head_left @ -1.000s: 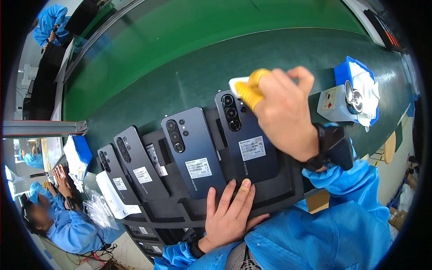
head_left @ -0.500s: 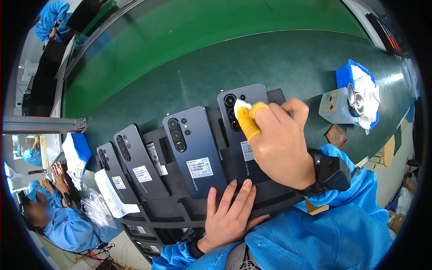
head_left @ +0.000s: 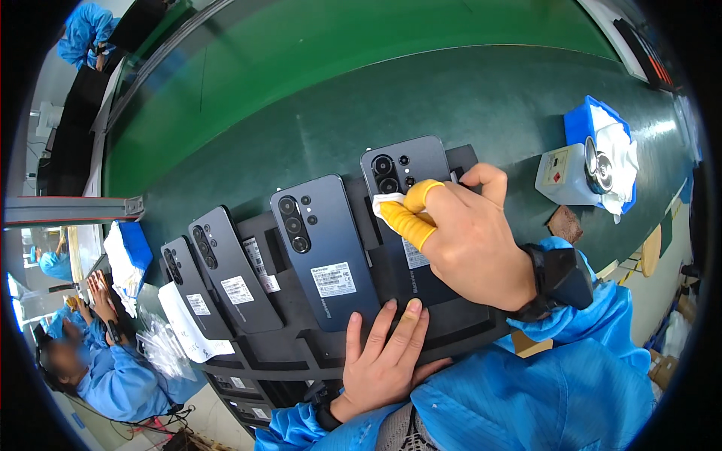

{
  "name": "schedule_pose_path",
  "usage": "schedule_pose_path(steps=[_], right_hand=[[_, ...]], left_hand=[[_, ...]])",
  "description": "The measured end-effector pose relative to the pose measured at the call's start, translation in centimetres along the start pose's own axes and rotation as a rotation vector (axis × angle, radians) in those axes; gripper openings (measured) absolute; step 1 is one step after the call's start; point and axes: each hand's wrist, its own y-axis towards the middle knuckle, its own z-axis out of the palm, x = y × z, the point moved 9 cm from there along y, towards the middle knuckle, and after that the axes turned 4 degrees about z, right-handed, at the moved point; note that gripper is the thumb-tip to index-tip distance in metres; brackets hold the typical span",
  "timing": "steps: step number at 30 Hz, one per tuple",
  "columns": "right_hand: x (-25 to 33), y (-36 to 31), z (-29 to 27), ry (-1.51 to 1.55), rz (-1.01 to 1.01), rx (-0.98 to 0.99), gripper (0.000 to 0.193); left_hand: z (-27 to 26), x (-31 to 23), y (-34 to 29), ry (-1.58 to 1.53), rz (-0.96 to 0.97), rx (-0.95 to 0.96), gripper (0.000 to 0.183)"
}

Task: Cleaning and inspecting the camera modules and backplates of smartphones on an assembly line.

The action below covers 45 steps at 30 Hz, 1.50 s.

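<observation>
Head view: tray [head_left: 462, 322] tops bench [head_left: 481, 98], colleague [head_left: 124, 383] at left.

Head view: from the person's head, facing down
Phones [head_left: 326, 250]: near, middle to 8 o'clock
Bench [head_left: 489, 98]: farther, toward 12 o'clock

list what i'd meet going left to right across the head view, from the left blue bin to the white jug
Left blue bin, leftmost phone, second phone, third phone, fourth phone, right hand, white jug. The left hand spans the third and fourth phones, so is left out.
</observation>
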Motion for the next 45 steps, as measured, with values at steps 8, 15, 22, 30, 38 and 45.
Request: schedule_pose_path(steps=[8,15,22,30,38,45], right_hand=[[-2.1,0.1,-3.0,-0.129,0.138,-0.059,0.028],[-0.9,1.0,-0.3,0.055,0.058,0.031,0.031],[-2.4,0.2,-2.7,0.006,0.181,-0.008,0.034],[-0.9,1.3,0.1,0.073,0.059,0.018,0.035],[-3.0,-1.1,-6.6,-0.103,0.208,-0.015,0.037],[-6.3,-6.0,-15.8,-0.552,0.376,-0.355,0.036]], left_hand=[[-0.1,-0.1,0.0,0.013,0.002,-0.012,0.074],[0.0,0.0,0.0,-0.01,0.012,-0.009,0.074],[0.1,-0.1,0.0,-0.004,0.005,0.005,0.074],[0.0,0.1,0.0,0.007,0.006,-0.015,0.075],[-0.1,-0.1,0.1,0.004,0.016,0.004,0.074],[0.1,-0.1,0.1,0.035,0.039,-0.005,0.074]])
